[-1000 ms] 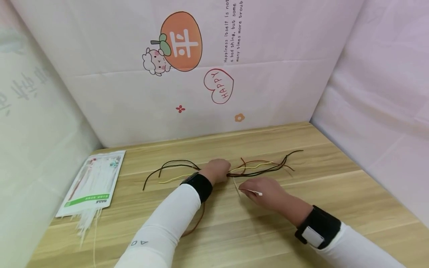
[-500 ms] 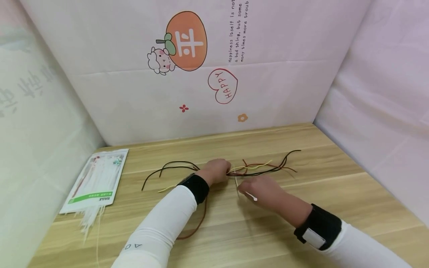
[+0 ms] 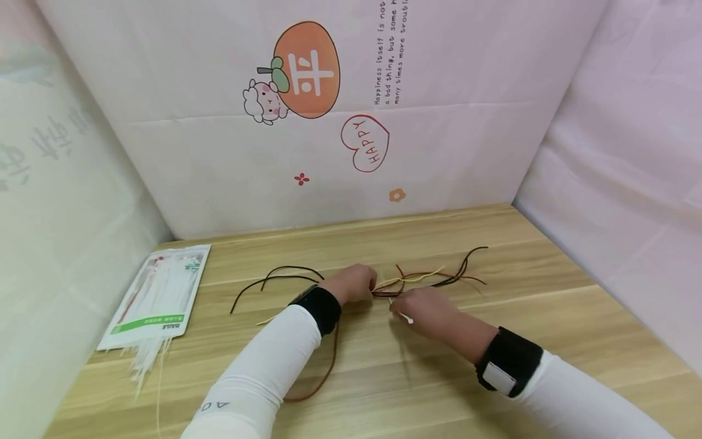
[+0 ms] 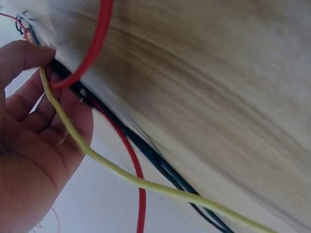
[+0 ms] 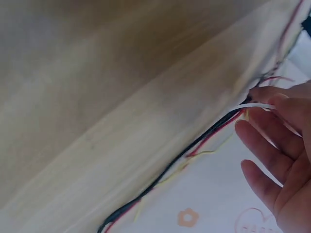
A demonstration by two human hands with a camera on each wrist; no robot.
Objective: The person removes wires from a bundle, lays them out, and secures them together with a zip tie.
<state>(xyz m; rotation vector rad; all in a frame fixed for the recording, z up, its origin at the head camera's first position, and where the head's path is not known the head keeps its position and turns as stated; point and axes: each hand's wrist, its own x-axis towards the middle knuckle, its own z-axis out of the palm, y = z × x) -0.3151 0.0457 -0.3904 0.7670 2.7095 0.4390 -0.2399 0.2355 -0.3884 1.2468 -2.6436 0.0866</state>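
Observation:
My left hand (image 3: pixel 353 283) pinches the middle of a bundle of thin wires, with black wires (image 4: pixel 148 150), red wire (image 4: pixel 131 148) and yellow wire (image 4: pixel 116 169) running out past its fingers. To its right, close by, my right hand (image 3: pixel 426 312) holds a white cable tie (image 5: pixel 257 105) between thumb and forefinger. The tie's head end pokes out below the right hand in the head view. Its other end reaches to the bundle, right at the black wires, in the right wrist view. Loose wire ends fan out on both sides of the hands.
A white and green packet (image 3: pixel 150 299) lies at the left of the wooden table (image 3: pixel 548 317), with several loose cable ties (image 3: pixel 145 360) spilling from its near end. A red wire loop (image 3: pixel 329 372) hangs toward the front. Printed white cloth (image 3: pixel 219 171) walls the back and sides.
The cable tie's thin end, earlier seen long between the hands and then across the wires, now shows only a short piece below them. Wires right of my left hand have shifted slightly toward me.

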